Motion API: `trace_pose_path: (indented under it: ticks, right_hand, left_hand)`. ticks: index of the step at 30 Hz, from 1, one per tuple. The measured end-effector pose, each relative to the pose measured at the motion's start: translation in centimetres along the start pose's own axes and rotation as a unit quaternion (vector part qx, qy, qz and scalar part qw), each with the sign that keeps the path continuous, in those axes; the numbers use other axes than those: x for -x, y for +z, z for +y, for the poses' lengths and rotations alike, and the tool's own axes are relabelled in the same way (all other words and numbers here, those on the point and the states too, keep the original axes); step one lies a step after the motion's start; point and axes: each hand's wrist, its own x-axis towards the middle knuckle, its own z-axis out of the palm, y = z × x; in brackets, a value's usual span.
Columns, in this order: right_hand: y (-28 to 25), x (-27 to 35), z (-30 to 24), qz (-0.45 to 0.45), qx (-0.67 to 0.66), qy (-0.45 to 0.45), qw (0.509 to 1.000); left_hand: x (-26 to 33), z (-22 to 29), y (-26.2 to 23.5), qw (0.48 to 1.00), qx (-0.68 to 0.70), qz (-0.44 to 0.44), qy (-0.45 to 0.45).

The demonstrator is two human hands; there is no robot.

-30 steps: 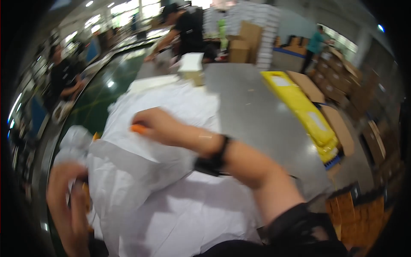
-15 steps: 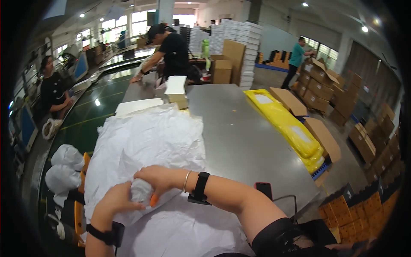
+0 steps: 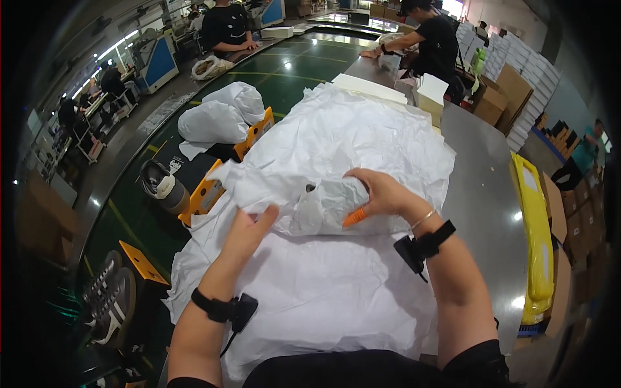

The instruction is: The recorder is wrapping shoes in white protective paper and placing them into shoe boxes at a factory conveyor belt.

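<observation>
A bundle wrapped in crumpled white tissue paper (image 3: pixel 323 210) lies across the stack in front of me. A small dark patch shows at a gap in its wrapping; what is inside is otherwise hidden. My right hand (image 3: pixel 383 194) grips the bundle's right end, fingers curled over it, with an orange cover (image 3: pixel 354 216) on one finger. At the left end, my left hand (image 3: pixel 253 223) has its thumb raised beside the paper, and its other fingers are partly hidden. Beneath both hands spreads a thick stack of white paper sheets (image 3: pixel 323 284).
Left of the stack runs a green conveyor (image 3: pixel 278 68) bearing two paper-wrapped bundles (image 3: pixel 220 116), loose shoes (image 3: pixel 113 304) and orange-and-black shoeboxes (image 3: pixel 202 191). To the right are a metal table (image 3: pixel 482 194) and yellow plastic-wrapped packs (image 3: pixel 533 239). A person in black (image 3: pixel 427 45) leans over the table's far end.
My view has swung left, bringing more of the conveyor and its shoes into sight. My hands have moved apart, the left one toward the bundle's left end, and more of the wrapped bundle shows between them.
</observation>
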Motion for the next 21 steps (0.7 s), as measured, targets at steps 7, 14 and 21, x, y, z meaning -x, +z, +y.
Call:
trace_pose_path:
  ticks: [7,14,21]
  right_hand:
    - [2.8,1.6,-2.0,0.025,0.014,-0.091,0.995]
    - [0.3,-5.3,0.0,-0.135,-0.056,0.058,0.988]
    - [-3.6,-9.1,1.5,-0.084,0.119,0.147,0.978]
  left_hand:
    - [-3.4,1.5,4.6,0.964,-0.165,-0.203,-0.041]
    - [-12.2,-0.3,3.2,0.860,-0.299,-0.325,-0.256]
    - [-13.8,2.5,5.9,0.811,-0.398,-0.417,0.098]
